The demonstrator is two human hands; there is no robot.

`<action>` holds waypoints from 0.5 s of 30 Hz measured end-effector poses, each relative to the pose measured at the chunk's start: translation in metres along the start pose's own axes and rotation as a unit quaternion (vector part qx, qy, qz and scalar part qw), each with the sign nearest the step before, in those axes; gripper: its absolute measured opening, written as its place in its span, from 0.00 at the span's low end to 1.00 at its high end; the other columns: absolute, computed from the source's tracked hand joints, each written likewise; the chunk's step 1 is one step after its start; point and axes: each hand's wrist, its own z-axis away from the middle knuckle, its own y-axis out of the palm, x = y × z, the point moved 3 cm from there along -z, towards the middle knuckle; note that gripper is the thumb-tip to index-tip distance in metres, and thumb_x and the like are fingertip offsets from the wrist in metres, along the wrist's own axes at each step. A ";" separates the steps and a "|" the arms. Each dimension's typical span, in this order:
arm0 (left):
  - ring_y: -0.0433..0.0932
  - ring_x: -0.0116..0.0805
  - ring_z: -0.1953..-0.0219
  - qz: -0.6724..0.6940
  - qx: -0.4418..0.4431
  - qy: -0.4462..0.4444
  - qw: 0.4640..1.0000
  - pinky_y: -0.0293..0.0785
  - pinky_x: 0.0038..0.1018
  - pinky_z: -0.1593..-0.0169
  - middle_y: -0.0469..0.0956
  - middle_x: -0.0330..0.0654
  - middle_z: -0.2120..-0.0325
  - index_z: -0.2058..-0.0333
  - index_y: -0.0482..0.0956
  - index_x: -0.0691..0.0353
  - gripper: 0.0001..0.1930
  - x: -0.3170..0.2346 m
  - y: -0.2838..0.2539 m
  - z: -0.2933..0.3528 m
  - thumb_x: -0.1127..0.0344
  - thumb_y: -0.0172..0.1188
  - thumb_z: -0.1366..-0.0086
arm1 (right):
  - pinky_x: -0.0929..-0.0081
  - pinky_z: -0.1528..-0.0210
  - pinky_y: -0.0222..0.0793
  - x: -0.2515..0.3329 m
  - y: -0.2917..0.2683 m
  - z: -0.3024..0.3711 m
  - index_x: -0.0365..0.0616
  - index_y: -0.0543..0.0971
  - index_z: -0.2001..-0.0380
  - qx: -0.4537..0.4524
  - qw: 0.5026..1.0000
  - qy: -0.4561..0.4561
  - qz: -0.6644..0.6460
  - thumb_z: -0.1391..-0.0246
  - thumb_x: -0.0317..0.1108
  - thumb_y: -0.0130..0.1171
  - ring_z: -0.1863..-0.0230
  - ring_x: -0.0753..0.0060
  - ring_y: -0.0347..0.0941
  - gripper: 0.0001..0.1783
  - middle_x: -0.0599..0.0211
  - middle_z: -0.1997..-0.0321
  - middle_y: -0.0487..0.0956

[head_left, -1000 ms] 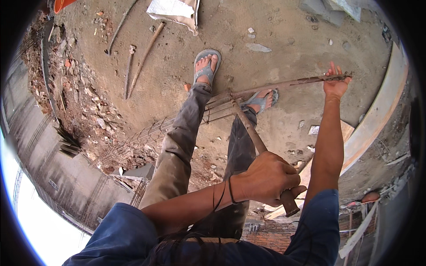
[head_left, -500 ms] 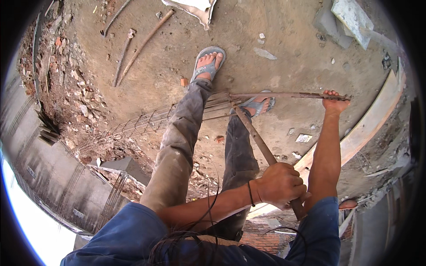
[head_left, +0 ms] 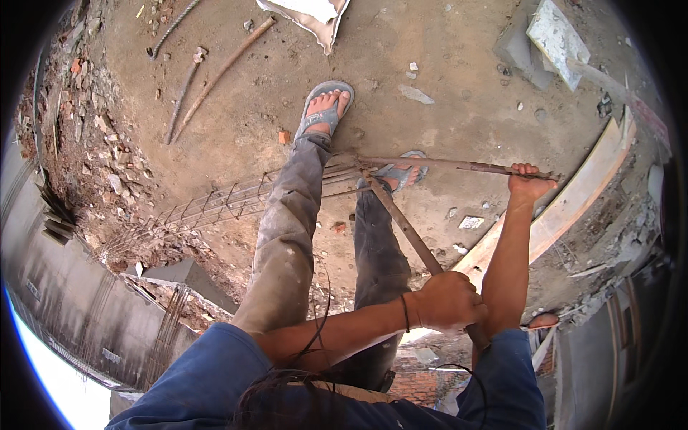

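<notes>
My left hand [head_left: 446, 301] is wrapped round a thick rusty bar [head_left: 408, 228], which slants from near my right foot back toward my right upper arm. Farther to the right, with that arm stretched out, my right hand [head_left: 532, 183] grips the end of a second rusty bar [head_left: 437, 163], lying almost crosswise. Both bars come together beside my feet, at the end of a long rebar cage [head_left: 215, 208]. The cage passes behind my left leg and runs off to the left. Exactly how the bars engage the cage's rods cannot be made out.
Two rusty rods [head_left: 223, 75] [head_left: 185, 100] lie on the dirt ahead, near a white sack [head_left: 315, 18]. Broken brick and rubble [head_left: 107, 154] line the left side. A long board [head_left: 573, 204] curves along the right, with grey slabs [head_left: 559, 43] beyond it.
My right hand has come slightly nearer with its bar, narrowing the angle between the two bars a little. Both hands keep their grip. The whole view has shifted slightly.
</notes>
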 end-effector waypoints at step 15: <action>0.75 0.36 0.82 0.034 -0.010 0.017 0.999 0.70 0.33 0.78 0.72 0.34 0.84 0.78 0.74 0.54 0.10 -0.007 -0.038 -0.006 0.65 0.70 0.53 | 0.60 0.49 0.61 0.022 -0.013 0.183 0.33 0.82 0.67 0.222 0.963 -0.048 -0.145 0.46 0.86 0.34 0.64 0.58 0.67 0.57 0.49 0.64 0.78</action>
